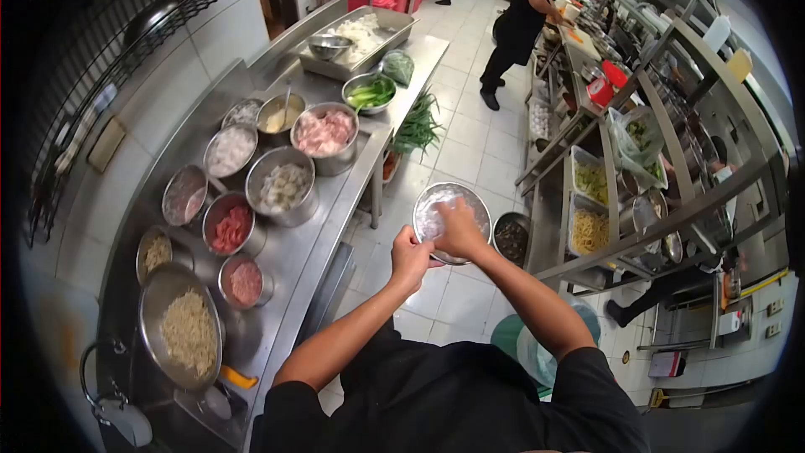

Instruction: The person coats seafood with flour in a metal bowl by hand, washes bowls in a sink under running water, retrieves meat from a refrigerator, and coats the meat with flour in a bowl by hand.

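In the head view my left hand (411, 256) is closed on the rim of a round metal bowl (481, 205), held out in front of me above the floor. White, wet-looking pieces (429, 216) lie inside the bowl. My right hand (459, 228) reaches down into the bowl, its fingers stretched out and touching the white contents. The fingertips are partly blurred, and I see no object held in them.
On the steel counter (312, 239) at left stand several metal containers, including raw chicken pieces (325, 132), red meat (230, 228) and a bowl of minced food (188, 331). A steel shelf rack (637, 239) stands right. A person in black (521, 17) works farther off.
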Demonstrator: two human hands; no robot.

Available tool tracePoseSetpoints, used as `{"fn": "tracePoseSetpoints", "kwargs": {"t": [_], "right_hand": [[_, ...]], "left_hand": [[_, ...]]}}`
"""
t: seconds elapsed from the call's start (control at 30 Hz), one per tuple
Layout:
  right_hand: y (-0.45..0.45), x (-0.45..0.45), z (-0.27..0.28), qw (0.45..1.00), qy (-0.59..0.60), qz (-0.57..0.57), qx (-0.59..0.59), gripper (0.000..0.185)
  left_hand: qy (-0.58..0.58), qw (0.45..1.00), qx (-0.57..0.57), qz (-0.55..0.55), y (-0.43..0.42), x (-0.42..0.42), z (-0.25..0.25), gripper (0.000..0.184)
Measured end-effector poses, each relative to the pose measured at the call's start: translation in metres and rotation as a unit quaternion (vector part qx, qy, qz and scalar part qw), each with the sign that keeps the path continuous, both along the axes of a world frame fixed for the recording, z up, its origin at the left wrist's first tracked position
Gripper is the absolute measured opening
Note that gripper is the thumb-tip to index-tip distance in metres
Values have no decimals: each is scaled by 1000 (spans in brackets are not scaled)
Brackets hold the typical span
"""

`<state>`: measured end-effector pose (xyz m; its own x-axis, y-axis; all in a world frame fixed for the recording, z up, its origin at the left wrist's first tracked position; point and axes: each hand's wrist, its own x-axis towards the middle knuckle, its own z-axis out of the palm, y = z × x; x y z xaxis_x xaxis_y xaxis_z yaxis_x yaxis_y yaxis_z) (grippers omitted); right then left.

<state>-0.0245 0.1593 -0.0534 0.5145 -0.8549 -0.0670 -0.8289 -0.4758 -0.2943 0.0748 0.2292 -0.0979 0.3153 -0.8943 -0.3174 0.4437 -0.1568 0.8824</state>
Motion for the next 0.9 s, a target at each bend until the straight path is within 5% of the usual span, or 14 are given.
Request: {"fn": "tracePoseSetpoints", "kwargs": {"t": [0.1,0.27,0.43,0.53,0.63,0.8,0.9], "right_hand": [[-60,-30,-9,975,-133,-170,59,71],[-98,-84,-29,962,-175,-202,-61,27],[-172,-142,-45,983,-128,-112,-64,40],[-217,-173,-21,982,-110,-146,-48,72],[-273,-185,-4,985,-35,-168,28,81],[-386,-172,-27,994,-82,-24,62,61],[-446,-140,-14,995,-81,55,4,65]], "left_hand": [[-39,996,-29,-70,-48,-12,7,22],[-39,980,-10,-197,-115,-62,16,22],[21,973,30,-227,-203,-105,9,23],[39,970,9,-242,-255,-124,10,22],[23,973,3,-229,-308,-136,21,22],[4,987,47,-152,-391,-129,16,21],[25,996,30,-81,-443,-106,24,20]]}}
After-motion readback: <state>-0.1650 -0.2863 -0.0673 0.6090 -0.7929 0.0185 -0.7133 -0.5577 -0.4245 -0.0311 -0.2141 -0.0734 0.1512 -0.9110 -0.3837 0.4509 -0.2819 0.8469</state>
